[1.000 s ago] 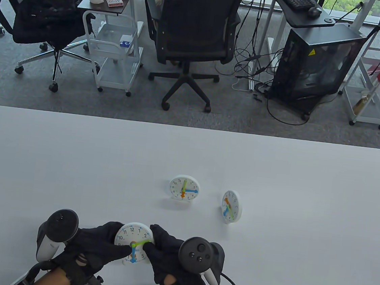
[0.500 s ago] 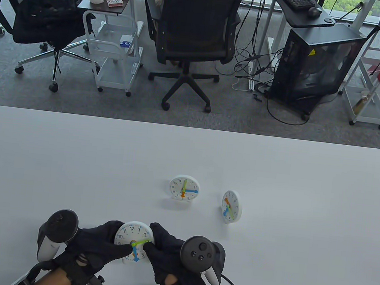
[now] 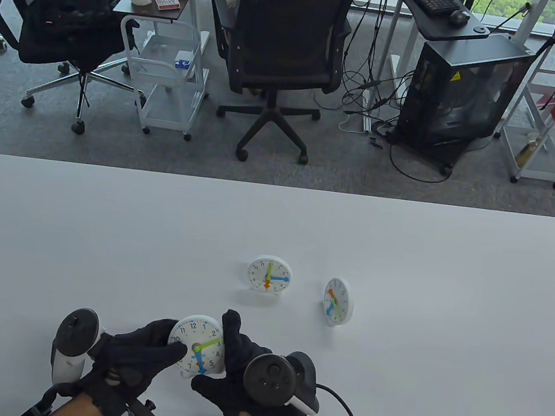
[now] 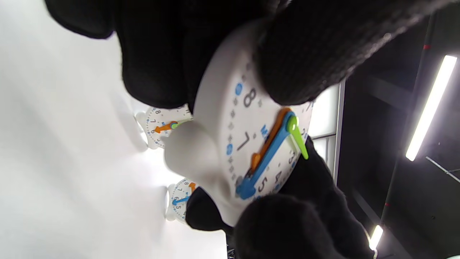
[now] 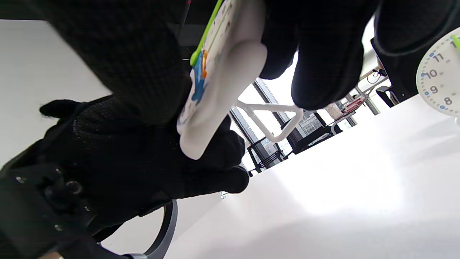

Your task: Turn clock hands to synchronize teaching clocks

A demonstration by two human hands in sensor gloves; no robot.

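Held clock (image 3: 196, 345): near table (image 3: 106, 229) edge, lifted off the surface, between both gloved hands. Left hand (image 3: 135, 359) holds its left rim, thumb lying over the face near the hub. Right hand (image 3: 241, 363) holds the right rim, one finger up along the edge by the 2–3 numerals; which finger works the hands, cannot tell.

Face of held clock: green hand (image 3: 208, 343) points toward 3, blue hand (image 3: 200, 361) toward 5–6, orange hand (image 4: 267, 138) lying under the blue one.

Beyond the held clock, further up the table: middle clock (image 3: 269, 274) standing upright on its foot, green up, blue to the right, orange down. Just right of that one, third clock (image 3: 338, 302), standing, turned partly sideways, hands set differently.

Both grips clenched on the held clock's rim.

Handling, as judged: small, light, rigid plastic, smooth rim, likely to slip under fabric gloves if squeezed lightly. The thin plastic hands look bendable; better pushed near the tip with one fingertip while the other hand steadies the rim. Stacked hands may drag one another, so check blue and orange after moving green. The foot (image 5: 219, 97) at the bottom offers a second hold.
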